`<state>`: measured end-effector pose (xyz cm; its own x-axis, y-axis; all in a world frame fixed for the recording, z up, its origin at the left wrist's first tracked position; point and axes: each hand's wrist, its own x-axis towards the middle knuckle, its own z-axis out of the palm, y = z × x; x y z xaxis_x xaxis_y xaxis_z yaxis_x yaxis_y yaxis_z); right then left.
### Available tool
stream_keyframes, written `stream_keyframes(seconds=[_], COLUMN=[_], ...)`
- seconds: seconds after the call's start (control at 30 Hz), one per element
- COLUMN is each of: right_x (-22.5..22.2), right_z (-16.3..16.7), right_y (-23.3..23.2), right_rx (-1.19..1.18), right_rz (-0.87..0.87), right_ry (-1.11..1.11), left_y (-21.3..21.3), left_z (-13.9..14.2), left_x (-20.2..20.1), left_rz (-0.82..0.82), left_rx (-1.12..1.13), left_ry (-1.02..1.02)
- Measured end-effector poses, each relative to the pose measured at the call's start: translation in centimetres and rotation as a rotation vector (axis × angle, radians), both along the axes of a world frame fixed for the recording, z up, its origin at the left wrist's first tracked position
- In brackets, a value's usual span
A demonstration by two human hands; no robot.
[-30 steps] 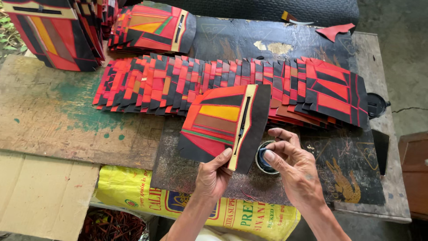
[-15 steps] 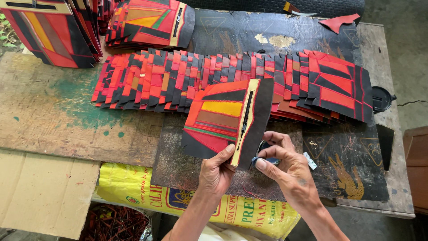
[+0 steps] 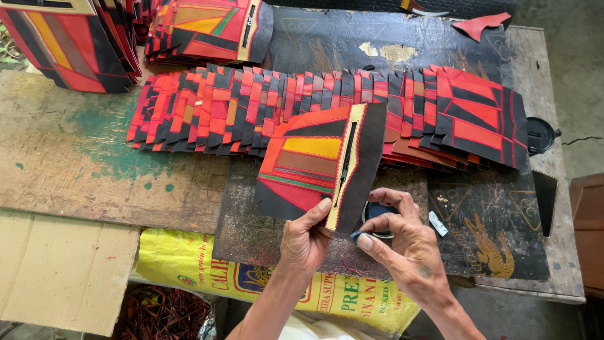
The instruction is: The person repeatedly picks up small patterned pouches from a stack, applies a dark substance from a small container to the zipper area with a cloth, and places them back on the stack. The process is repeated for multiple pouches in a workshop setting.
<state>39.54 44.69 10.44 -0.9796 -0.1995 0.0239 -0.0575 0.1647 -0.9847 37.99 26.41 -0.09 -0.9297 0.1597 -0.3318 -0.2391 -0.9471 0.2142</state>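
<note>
1. Between the two hands, near the front edge of the counter (image 3: 75, 170), a patchwork panel (image 3: 314, 164) of red, orange, yellow and black pieces is being held up at a tilt, with a pale strip and a dark slit running down its right side.
2. The left hand (image 3: 307, 238) is pinching the panel's lower edge, thumb lying on the front face and the other fingers tucked behind it.
3. The right hand (image 3: 402, 242) is sitting just right of the panel, its fingers curled narrowly around a small blue-grey dab (image 3: 357, 237) held at the fingertips, close against the panel's lower corner.
4. Under the right hand's fingers a small round tin (image 3: 377, 217) is resting on a dark mat (image 3: 491, 220); only part of it is showing.
5. Just beyond both hands, a long overlapping row of similar panels (image 3: 251, 107) is lying across the counter.
6. Farther off, up and to the left of the left hand, two more stacks (image 3: 207, 28) are sitting.
7. Below the hands, a yellow sack (image 3: 207, 267) is hanging under the counter's front edge, with cardboard (image 3: 63, 271) to its left.
</note>
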Motion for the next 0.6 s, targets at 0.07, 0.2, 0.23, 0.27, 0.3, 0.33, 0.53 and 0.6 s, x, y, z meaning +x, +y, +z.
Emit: stream_keyframes(seconds=[0.07,0.2,0.23,0.27,0.3,0.33,0.53,0.6], right_x=[-0.1,-0.5,-0.6,-0.9,-1.2,-1.5,-2.5,-1.6], right_z=[0.0,-0.1,-0.1,-0.1,-0.2,-0.2,-0.7,-0.7], right_y=[0.0,0.0,0.0,0.0,0.1,0.3,1.0,0.9], right_rx=[-0.007,-0.056,-0.101,-0.134,-0.167,-0.2,-0.465,-0.258], right_rz=[0.0,-0.034,-0.052,-0.068,-0.087,-0.107,-0.213,-0.137], right_ry=[0.005,-0.005,-0.02,-0.029,-0.038,-0.045,-0.127,-0.034], left_y=[0.0,0.1,0.1,0.1,0.0,0.0,-0.6,-0.7], left_z=[0.3,1.2,1.4,1.5,1.6,1.6,1.5,1.5], left_x=[0.1,0.2,0.2,0.4,0.7,0.9,2.3,2.3], left_rz=[0.003,0.022,0.027,0.019,0.008,-0.003,-0.066,-0.061], left_rx=[-0.013,-0.071,-0.076,-0.074,-0.071,-0.069,-0.081,-0.062], left_ry=[-0.021,-0.116,-0.13,-0.138,-0.146,-0.152,-0.15,-0.137])
